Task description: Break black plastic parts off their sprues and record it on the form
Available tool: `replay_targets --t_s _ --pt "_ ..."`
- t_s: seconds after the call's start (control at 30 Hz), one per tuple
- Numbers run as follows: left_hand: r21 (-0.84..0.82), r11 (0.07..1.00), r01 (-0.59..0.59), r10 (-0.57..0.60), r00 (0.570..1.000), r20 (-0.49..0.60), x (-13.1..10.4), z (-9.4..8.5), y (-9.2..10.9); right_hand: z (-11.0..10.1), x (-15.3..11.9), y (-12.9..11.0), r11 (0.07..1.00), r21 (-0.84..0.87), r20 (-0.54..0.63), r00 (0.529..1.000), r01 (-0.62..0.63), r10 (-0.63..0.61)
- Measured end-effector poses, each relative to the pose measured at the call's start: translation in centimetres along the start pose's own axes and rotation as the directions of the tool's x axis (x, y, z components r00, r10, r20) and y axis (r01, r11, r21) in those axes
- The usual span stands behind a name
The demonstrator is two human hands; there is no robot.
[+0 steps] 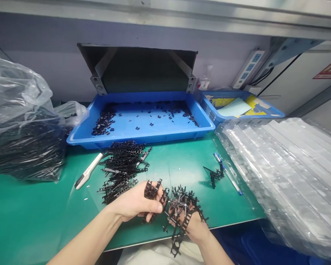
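Observation:
My left hand grips a small bunch of black plastic parts at the near edge of the green mat. My right hand holds a tangled cluster of black plastic sprue frames, which hides most of its fingers. The two hands touch at the middle. A pile of the same black frames lies on the mat just beyond my left hand. One loose frame piece lies to the right.
A blue tray with several small black pieces stands at the back under a dark chute. A white pen-like tool and a blue pen lie on the mat. Plastic bags of black parts stand left, clear plastic trays right.

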State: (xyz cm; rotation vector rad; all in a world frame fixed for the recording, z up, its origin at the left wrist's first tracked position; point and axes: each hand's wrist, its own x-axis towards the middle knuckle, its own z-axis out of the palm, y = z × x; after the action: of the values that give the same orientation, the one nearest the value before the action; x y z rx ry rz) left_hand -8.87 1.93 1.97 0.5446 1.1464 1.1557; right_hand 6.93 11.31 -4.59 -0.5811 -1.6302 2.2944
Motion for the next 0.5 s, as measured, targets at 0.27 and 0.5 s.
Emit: replay_targets --t_s 0.27,0.5 --pt "-0.201 0.98 0.009 -0.004 1.0 0.025 0.3 -0.1 -1.8 0.8 0.2 -0.5 0.98 0.191 0.005 0.999 -0.054 0.054" --pt "-0.234 0.946 -0.223 0.086 0.872 -0.483 0.1 1.6 -1.5 0.7 0.8 0.2 0.903 0.429 -0.191 0.979 0.018 0.072"
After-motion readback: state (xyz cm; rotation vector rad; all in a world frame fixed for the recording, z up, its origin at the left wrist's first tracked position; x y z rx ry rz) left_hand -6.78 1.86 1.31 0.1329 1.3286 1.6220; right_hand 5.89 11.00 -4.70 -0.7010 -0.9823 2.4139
